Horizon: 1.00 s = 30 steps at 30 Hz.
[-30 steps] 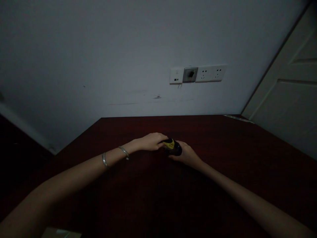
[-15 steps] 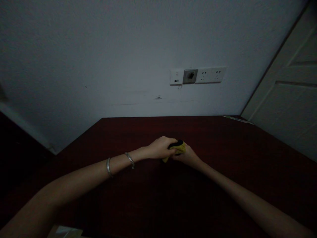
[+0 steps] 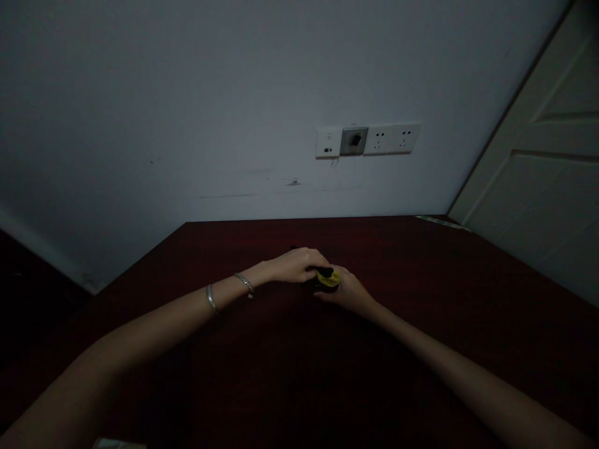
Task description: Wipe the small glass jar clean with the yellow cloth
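Observation:
A small black and yellow object (image 3: 326, 279) sits between my two hands over the middle of a dark red-brown table (image 3: 421, 349). My left hand (image 3: 292, 265) curls over its left side, fingers closed on it; two bracelets hang on that wrist. My right hand (image 3: 349, 291) cups it from the right and below, fingers wrapped round it. The dim light keeps me from making out what the object is. Most of it is hidden by my fingers.
A pale wall rises behind the table's far edge, with a row of sockets and switches (image 3: 367, 141). A white door (image 3: 547, 181) stands at the right. A pale strip (image 3: 442, 222) lies at the table's far right corner.
The object has been turned between my hands: first a dark rounded body with a yellow label showed, then more yellow. Both hands stayed together and shifted slightly up and left.

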Motion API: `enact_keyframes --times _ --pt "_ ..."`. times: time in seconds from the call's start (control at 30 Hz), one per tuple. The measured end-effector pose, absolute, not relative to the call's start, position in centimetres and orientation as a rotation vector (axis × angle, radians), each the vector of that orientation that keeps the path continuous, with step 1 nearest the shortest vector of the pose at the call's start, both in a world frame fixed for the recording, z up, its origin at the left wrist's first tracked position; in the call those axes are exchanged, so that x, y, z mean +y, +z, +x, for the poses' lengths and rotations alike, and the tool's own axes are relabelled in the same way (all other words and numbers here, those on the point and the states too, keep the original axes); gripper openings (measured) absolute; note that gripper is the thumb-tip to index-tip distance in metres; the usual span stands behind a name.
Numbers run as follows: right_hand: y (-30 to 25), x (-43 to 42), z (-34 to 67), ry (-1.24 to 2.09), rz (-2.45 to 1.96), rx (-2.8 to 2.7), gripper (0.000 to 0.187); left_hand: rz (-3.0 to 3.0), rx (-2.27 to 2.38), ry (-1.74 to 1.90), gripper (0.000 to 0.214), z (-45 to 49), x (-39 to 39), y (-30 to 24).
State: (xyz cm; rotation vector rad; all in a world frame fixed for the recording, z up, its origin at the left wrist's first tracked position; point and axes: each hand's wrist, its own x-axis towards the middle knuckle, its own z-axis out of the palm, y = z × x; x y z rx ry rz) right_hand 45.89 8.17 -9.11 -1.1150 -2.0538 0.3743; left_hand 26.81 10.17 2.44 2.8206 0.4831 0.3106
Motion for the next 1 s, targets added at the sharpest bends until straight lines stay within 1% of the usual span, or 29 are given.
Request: enact_keyframes --times 0.1,0.3,0.4,0.73,0.9,1.0 --pt "-9.3 8.1 46.0 0.366 -1.164 -2.040 0.064 2.836 0.420 0.272 0.042 26.6 10.0 1.6" --pt "-8.4 7.8 46.0 0.428 -1.143 -2.080 0.053 2.845 0.370 0.185 0.047 25.6 9.8 2.5" --pt "-8.2 7.8 45.9 0.430 -1.129 -2.086 0.052 2.851 0.341 0.187 0.048 25.3 9.6 2.9" --pt "-8.9 8.1 46.0 0.429 -1.145 -2.069 0.062 2.910 0.313 0.151 0.047 24.7 9.5 3.6" --pt "-8.7 8.0 46.0 0.433 -1.134 -2.062 0.064 2.927 0.346 0.075 0.049 24.4 9.6 4.1" --pt "-8.7 8.0 46.0 0.438 -1.129 -2.063 0.064 2.942 0.381 0.045 0.045 24.4 9.5 4.3"
